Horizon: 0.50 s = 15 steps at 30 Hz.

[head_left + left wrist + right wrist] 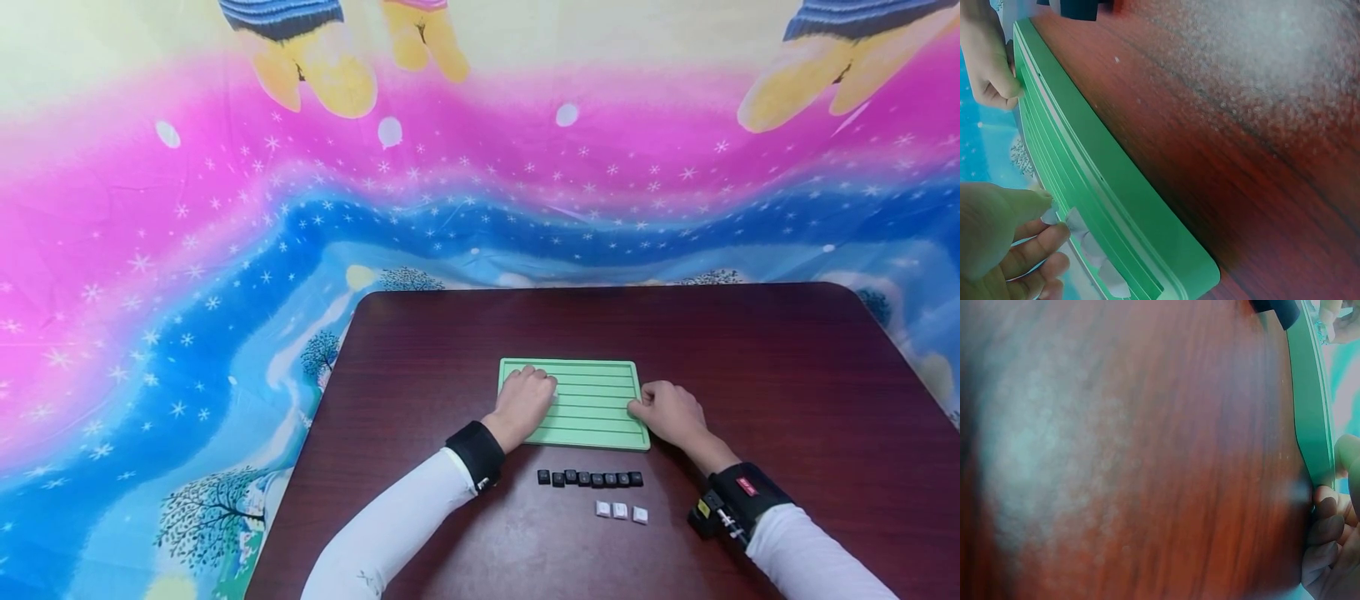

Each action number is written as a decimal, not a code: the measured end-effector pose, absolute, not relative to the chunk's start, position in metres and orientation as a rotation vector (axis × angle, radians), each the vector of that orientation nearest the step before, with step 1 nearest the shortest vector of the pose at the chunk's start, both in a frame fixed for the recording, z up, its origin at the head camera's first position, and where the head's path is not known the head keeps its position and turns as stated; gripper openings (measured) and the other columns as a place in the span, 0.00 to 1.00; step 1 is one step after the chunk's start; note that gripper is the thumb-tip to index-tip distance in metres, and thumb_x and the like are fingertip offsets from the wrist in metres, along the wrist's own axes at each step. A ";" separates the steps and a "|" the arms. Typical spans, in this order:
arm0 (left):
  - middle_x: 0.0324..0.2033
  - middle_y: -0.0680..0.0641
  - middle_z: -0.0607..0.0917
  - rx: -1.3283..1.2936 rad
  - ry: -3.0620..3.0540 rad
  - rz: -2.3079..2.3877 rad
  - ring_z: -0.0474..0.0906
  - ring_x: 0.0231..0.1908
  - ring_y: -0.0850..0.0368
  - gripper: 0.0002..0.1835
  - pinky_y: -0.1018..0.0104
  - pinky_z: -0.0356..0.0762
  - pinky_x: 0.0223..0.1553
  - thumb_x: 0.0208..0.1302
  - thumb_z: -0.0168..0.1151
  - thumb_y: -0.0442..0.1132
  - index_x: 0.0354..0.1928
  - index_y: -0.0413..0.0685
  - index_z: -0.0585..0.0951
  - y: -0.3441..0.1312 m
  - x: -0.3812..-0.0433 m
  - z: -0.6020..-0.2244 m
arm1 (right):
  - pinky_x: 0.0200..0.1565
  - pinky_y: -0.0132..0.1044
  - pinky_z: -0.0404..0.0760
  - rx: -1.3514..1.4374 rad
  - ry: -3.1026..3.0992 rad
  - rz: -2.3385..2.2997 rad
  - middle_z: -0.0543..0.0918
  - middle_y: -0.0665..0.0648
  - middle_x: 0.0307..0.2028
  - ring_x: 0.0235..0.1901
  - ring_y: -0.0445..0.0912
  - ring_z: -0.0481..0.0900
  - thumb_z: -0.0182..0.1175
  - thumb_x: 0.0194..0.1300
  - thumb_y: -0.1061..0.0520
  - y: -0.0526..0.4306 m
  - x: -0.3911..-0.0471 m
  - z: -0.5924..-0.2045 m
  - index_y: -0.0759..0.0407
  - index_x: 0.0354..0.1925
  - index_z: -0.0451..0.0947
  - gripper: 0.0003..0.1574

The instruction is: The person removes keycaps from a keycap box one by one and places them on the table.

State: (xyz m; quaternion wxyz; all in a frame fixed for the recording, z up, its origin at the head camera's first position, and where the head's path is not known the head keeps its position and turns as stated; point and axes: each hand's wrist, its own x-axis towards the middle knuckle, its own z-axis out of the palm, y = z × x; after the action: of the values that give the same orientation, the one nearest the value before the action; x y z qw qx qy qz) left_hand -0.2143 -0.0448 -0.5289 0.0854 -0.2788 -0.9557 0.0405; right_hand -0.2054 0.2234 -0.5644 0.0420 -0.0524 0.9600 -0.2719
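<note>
A light green ridged tray lies on the table. My left hand is over its left part, and thumb and fingertips pinch a small white keycap. Beside that keycap, several other white keycaps stand in a row in the tray, seen in the left wrist view; from the head they are mostly hidden by my hand. My right hand grips the tray's right edge, with the thumb on the rim and curled fingers against the outer side, as the right wrist view shows.
In front of the tray, a row of several black keycaps lies on the dark wooden table. Nearer to me are three white keycaps. A colourful printed cloth hangs behind the table's far edge.
</note>
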 end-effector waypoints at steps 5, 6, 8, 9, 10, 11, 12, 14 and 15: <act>0.35 0.55 0.88 -0.836 -2.837 0.113 0.82 0.37 0.59 0.07 0.66 0.77 0.33 0.71 0.61 0.45 0.41 0.55 0.87 -0.045 -0.213 -0.529 | 0.23 0.33 0.50 -0.158 2.942 -0.824 0.53 0.46 0.15 0.17 0.43 0.49 0.58 0.62 0.50 0.223 -0.206 -0.565 0.50 0.16 0.56 0.25; 0.35 0.55 0.88 -0.838 -2.833 0.117 0.82 0.37 0.59 0.07 0.66 0.77 0.33 0.71 0.61 0.45 0.41 0.55 0.87 -0.045 -0.212 -0.529 | 0.23 0.33 0.49 -0.156 2.943 -0.822 0.53 0.46 0.15 0.17 0.43 0.49 0.58 0.62 0.50 0.223 -0.206 -0.565 0.50 0.16 0.56 0.25; 0.35 0.55 0.88 -0.839 -2.820 0.122 0.82 0.36 0.59 0.07 0.66 0.77 0.32 0.70 0.61 0.44 0.41 0.55 0.88 -0.044 -0.212 -0.529 | 0.23 0.34 0.50 -0.155 2.944 -0.821 0.53 0.46 0.15 0.17 0.43 0.49 0.58 0.62 0.51 0.224 -0.206 -0.566 0.50 0.16 0.56 0.25; 0.35 0.55 0.88 -0.841 -2.814 0.125 0.82 0.36 0.59 0.07 0.66 0.77 0.32 0.71 0.61 0.44 0.41 0.55 0.88 -0.044 -0.212 -0.528 | 0.23 0.34 0.49 -0.153 2.944 -0.820 0.53 0.46 0.15 0.17 0.43 0.49 0.58 0.62 0.51 0.224 -0.206 -0.565 0.50 0.16 0.56 0.25; 0.34 0.55 0.88 -0.843 -2.809 0.124 0.82 0.36 0.60 0.07 0.66 0.77 0.32 0.70 0.61 0.44 0.41 0.55 0.88 -0.044 -0.211 -0.528 | 0.23 0.34 0.50 -0.152 2.944 -0.820 0.53 0.46 0.15 0.17 0.43 0.49 0.58 0.62 0.51 0.224 -0.206 -0.565 0.50 0.16 0.56 0.25; 0.34 0.55 0.88 -0.847 -2.806 0.124 0.81 0.35 0.60 0.07 0.67 0.77 0.32 0.70 0.61 0.44 0.41 0.55 0.88 -0.044 -0.211 -0.528 | 0.23 0.34 0.50 -0.150 2.944 -0.819 0.53 0.46 0.15 0.17 0.43 0.49 0.58 0.62 0.51 0.224 -0.206 -0.565 0.50 0.16 0.56 0.25; 0.34 0.55 0.88 -0.851 -2.803 0.124 0.81 0.35 0.60 0.07 0.67 0.77 0.32 0.70 0.61 0.44 0.41 0.55 0.88 -0.044 -0.211 -0.528 | 0.23 0.34 0.50 -0.148 2.943 -0.819 0.53 0.46 0.15 0.17 0.43 0.49 0.58 0.62 0.51 0.224 -0.206 -0.565 0.50 0.16 0.56 0.25; 0.34 0.55 0.88 -0.860 -2.801 0.121 0.81 0.35 0.60 0.07 0.67 0.77 0.31 0.70 0.62 0.44 0.41 0.55 0.88 -0.044 -0.210 -0.528 | 0.23 0.34 0.50 -0.144 2.941 -0.821 0.53 0.46 0.15 0.17 0.43 0.49 0.59 0.62 0.50 0.223 -0.206 -0.565 0.50 0.16 0.56 0.25; 0.34 0.55 0.88 -0.864 -2.799 0.121 0.81 0.35 0.60 0.07 0.67 0.77 0.31 0.70 0.62 0.44 0.41 0.55 0.88 -0.044 -0.210 -0.528 | 0.23 0.34 0.50 -0.141 2.940 -0.821 0.53 0.46 0.15 0.17 0.42 0.49 0.59 0.61 0.50 0.223 -0.206 -0.565 0.50 0.16 0.56 0.25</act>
State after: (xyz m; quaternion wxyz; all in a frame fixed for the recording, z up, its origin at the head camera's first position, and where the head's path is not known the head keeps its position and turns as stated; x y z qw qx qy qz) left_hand -0.2098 -0.0439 -0.5275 0.1047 -0.2932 -0.9494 0.0410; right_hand -0.2060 0.2234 -0.5646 0.0431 -0.0462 0.9612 -0.2685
